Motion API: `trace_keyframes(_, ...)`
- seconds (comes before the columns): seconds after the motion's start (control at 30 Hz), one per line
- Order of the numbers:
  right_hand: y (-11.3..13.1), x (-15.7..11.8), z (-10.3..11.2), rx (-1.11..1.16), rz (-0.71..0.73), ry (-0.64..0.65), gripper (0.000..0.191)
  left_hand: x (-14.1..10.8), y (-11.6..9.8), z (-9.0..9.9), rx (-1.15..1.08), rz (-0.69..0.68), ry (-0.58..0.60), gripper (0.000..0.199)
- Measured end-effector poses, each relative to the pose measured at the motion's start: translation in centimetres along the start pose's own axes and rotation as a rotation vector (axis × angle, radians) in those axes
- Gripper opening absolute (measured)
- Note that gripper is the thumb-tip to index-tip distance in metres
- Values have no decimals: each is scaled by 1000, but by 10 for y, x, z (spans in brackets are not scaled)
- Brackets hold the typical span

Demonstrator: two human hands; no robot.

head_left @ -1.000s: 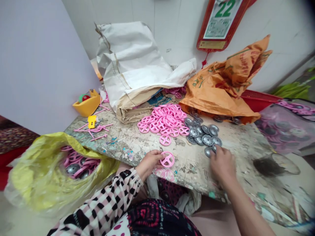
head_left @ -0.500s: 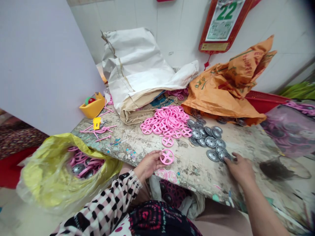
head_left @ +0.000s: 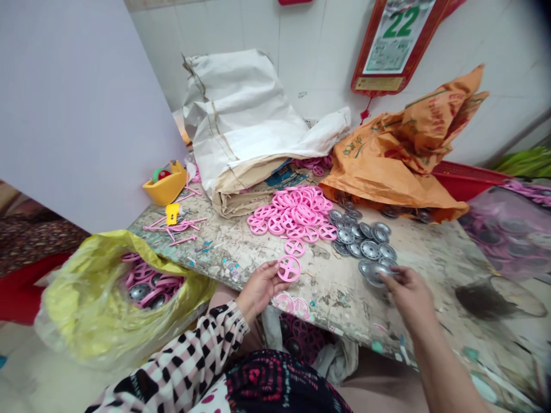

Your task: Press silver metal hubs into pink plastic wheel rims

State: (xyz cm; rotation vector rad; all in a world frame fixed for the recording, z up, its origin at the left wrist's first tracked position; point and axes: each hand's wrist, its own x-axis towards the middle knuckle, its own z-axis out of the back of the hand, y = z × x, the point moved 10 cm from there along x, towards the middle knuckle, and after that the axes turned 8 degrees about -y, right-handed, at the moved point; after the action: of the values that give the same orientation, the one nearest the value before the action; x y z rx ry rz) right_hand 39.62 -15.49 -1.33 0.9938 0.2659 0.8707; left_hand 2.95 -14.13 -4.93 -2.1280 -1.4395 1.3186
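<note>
At my ten o'clock the yellow bag (head_left: 81, 312) gapes by the table (head_left: 329, 287), with pink wheels that have silvery domed centres inside; I judge these to be finished pieces, though I cannot tell how many lie beneath. My left hand (head_left: 259, 285), close in at twelve, has its thumb and fingers pinched on the edge of one pink wheel (head_left: 288, 268), whose spokes are bare, so I take this pair as not yet joined. Farther out at twelve, past a single loose ring, a pile of loose pink rings (head_left: 299, 209) waits in front of the white sack (head_left: 249, 115), and more pink shows beside the sack's mouth. At one o'clock spreads a cluster of grey discs (head_left: 370, 250), with others under the lip of the orange bag (head_left: 387, 166), so plenty seems left on both sides. At two, my right hand (head_left: 411, 289) closes thumb and fingers on the rim of a grey disc (head_left: 372, 272) at the near end of that cluster; the disc is blurred, and I cannot tell whether it is off the tabletop. Farther out at two, a clear bag (head_left: 503, 261) shows pink pieces with grey centres, probably finished too.
</note>
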Motion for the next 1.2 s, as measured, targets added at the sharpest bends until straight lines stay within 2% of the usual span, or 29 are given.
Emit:
trace_keyframes(0.13, 66, -53, -56, 257, -1, 249, 52, 0, -1, 1, 12, -4, -27, 18)
trace_keyframes(0.23, 99, -95, -91, 467, -35, 407, 47, -5, 1, -5, 42, 15, -6, 22)
trace_keyframes(0.33, 118, -122, -99, 441, 65, 393, 36, -13, 7, -15, 55, 39, 41, 27)
trace_keyframes(0.47, 137, -140, -85, 211, 324, 263, 26, -22, 9, -24, 115, -3, 66, 38)
trace_keyframes(0.57, 138, -142, -78, 218, 304, 271, 32, -25, 6, -26, 174, -35, 60, 42)
trace_keyframes(0.67, 138, -145, -87, 265, 225, 434, 41, -27, 3, -31, 211, -54, 85, 42)
trace_keyframes(0.73, 138, -149, -93, 261, 205, 509, 33, -28, 1, -32, 239, -83, 81, 41)
trace_keyframes(0.8, 135, -149, -95, 258, 184, 494, 27, -27, 2, -30, 269, -102, 57, 41)
trace_keyframes(0.9, 126, -147, -95, 261, 147, 470, 28, -26, 4, -27, 342, -102, 44, 40)
trace_keyframes(0.97, 121, -152, -98, 200, 155, 549, 28, -25, 1, -28, 408, -117, 69, 41)
trace_keyframes(1.03, 119, -166, -100, 79, 238, 716, 26, -24, -8, -28, 433, -156, 100, 45)
trace_keyframes(1.1, 117, -189, -99, -89, 395, 904, 25, -22, -20, -24, 425, -192, 86, 48)
trace_keyframes(1.13, 116, -201, -97, -186, 485, 969, 26, -21, -25, -20, 418, -201, 63, 47)
trace_keyframes(1.2, 113, -216, -91, -375, 629, 1013, 27, -17, -30, -11, 412, -207, 6, 42)
